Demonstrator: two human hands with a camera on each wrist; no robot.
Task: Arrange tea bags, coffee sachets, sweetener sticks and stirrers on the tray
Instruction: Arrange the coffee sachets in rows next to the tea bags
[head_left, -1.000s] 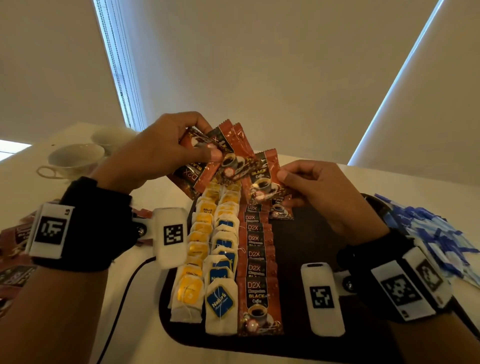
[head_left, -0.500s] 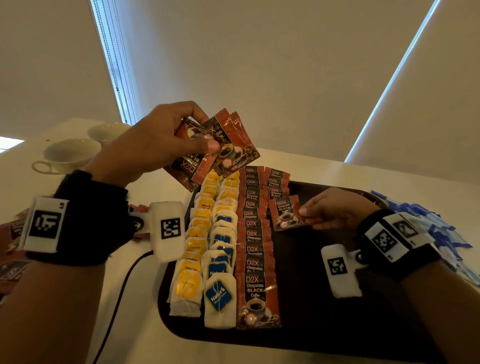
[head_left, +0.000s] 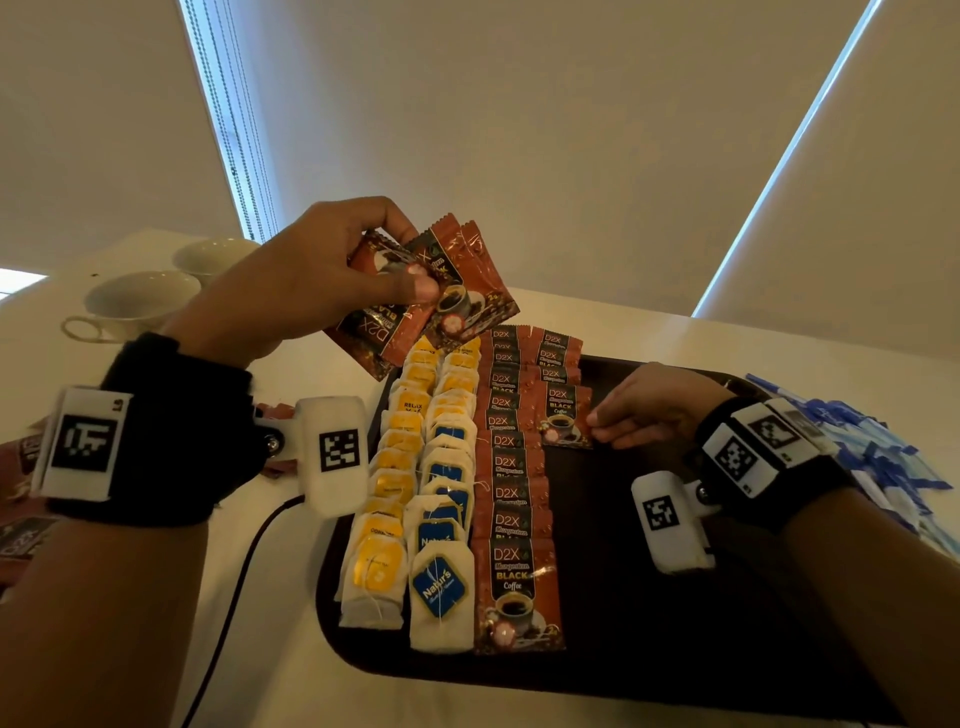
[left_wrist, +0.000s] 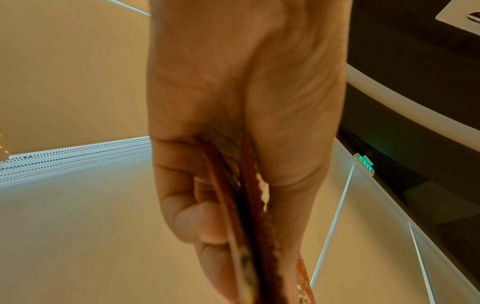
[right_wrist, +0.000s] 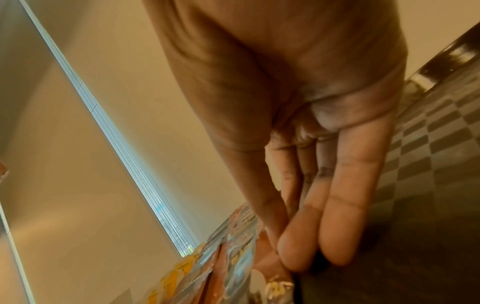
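A dark tray (head_left: 675, 623) holds a column of yellow-tagged tea bags (head_left: 400, 467), a column of blue-tagged tea bags (head_left: 447, 519) and a long column of red-brown coffee sachets (head_left: 511, 519). A short second coffee column (head_left: 558, 353) starts at the far end. My right hand (head_left: 595, 423) pinches the right edge of one coffee sachet (head_left: 563, 415) lying at the near end of that column; the right wrist view shows my right hand (right_wrist: 293, 253) low on the tray (right_wrist: 415, 246). My left hand (head_left: 405, 260) grips a fan of coffee sachets (head_left: 457, 291) above the tray's far left corner.
Two white cups (head_left: 140, 301) stand on the table at the far left. Blue sweetener sticks (head_left: 883, 457) lie heaped right of the tray. Loose coffee sachets (head_left: 21, 540) lie at the left edge. A black cable (head_left: 234, 597) runs along the tray's left side.
My right hand has carried one coffee sachet from the fan down onto the tray, into the second coffee column. The left hand stays raised with the remaining sachets.
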